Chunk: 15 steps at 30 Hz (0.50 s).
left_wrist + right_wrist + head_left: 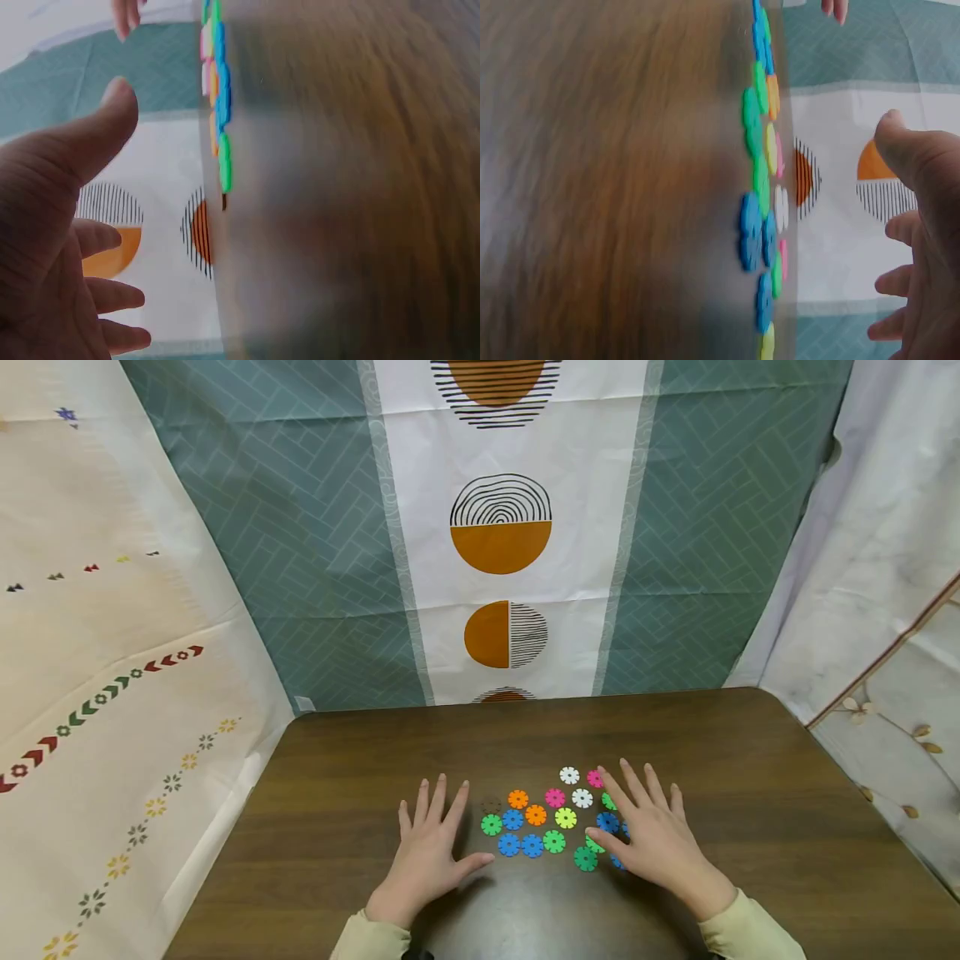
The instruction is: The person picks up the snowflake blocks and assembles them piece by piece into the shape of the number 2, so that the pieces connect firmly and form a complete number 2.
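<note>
hovering unclenched, left hand (427,862) beside and right hand (660,843) over multicoloured notched discs (566,818) on a brown wood-grain table (352,777).

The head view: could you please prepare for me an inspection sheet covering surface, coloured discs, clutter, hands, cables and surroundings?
Surface: brown wood-grain table, with a glossy sheen at its near side.
Discs: notched discs in several colours lie in a loose group; a brown disc is hard to see against the wood.
Clutter: nothing seen.
Hands: left hand and right hand are above the table, fingers spread, holding nothing; the right partly hides some discs.
Cables: nothing seen.
Surroundings: teal-and-white cloth behind; pale patterned cloths at both sides.
</note>
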Motion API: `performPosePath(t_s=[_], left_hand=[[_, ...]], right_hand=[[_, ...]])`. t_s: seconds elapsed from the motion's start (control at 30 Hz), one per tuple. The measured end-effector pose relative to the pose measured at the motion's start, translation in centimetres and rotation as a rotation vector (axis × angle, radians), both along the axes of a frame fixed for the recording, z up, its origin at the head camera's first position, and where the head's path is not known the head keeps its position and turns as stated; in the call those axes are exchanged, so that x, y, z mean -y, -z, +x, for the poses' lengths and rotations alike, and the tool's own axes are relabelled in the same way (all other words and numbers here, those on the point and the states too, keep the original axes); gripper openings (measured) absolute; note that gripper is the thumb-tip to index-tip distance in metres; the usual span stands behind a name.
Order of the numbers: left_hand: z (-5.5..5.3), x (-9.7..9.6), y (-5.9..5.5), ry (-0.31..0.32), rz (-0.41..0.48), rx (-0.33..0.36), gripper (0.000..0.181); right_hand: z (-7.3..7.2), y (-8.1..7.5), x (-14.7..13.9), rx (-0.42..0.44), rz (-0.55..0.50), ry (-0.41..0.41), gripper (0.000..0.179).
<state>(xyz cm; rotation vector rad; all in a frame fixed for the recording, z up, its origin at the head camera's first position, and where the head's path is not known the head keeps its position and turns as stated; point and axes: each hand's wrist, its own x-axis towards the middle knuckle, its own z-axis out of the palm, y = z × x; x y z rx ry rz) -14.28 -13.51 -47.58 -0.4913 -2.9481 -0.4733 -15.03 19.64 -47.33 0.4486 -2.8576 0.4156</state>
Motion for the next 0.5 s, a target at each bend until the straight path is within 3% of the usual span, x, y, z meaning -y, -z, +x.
performPosePath(t_s=[0.23,0.5], left_hand=[[-0.7,-1.8,0.0,0.09,-0.018,0.058,0.079],[-0.7,-3.6,0.5,0.147,-0.111,-0.1,0.04]], right_hand=[[-0.2,0.1,1.9,0.004,-0.012,-0.072,0.088],[-0.2,0.2,4.4,0.011,-0.104,-0.225,0.071]])
